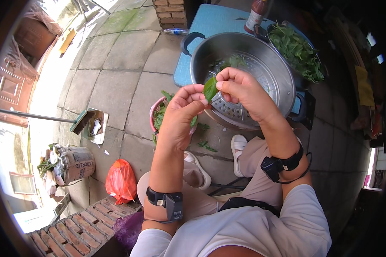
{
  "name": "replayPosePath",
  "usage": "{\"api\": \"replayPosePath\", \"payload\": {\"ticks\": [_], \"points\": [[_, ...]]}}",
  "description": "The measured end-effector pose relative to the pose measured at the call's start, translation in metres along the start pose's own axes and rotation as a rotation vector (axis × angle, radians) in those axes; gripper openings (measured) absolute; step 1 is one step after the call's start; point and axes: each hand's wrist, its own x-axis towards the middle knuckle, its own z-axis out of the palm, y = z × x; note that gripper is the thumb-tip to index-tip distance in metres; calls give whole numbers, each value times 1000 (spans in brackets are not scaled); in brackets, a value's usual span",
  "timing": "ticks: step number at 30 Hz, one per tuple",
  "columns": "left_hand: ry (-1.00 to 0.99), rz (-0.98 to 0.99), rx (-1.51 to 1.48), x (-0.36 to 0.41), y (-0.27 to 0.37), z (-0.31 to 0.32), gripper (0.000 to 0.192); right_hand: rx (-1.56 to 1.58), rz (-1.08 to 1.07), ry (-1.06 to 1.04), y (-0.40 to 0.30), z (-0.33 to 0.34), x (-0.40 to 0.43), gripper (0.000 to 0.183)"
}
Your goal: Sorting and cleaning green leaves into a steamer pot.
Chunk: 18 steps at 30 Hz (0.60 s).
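Observation:
Between my two hands a single green leaf [210,90] is held up over the near rim of a large steel steamer pot [280,77]. My left hand [188,107] pinches the leaf's lower edge between thumb and fingers. At its upper right edge, my right hand [236,85] grips it by thumb and forefinger. Several loose leaves [233,61] lie on the pot's perforated bottom, partly hidden by my right hand. Below my left hand stands a pink basket [153,117] with more leaves, mostly covered by my forearm.
A blue table [212,21] bears the pot, a leaf-heaped pot [294,48] and a red sauce bottle [256,16]. Leaf scraps [206,146] lie on the paving. To the left are a red plastic bag [120,181], a full waste bucket [78,162], a dustpan [99,128] and a broom [80,122].

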Motion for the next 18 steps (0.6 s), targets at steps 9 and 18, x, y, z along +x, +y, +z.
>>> {"api": "replayPosePath", "payload": {"ticks": [9, 18], "points": [[4, 5, 31, -1, 4, 0, 25, 18, -4, 39, 1, -1, 3, 9], [108, 124, 273, -7, 7, 0, 10, -11, -105, -75, 14, 15, 2, 10]]}}
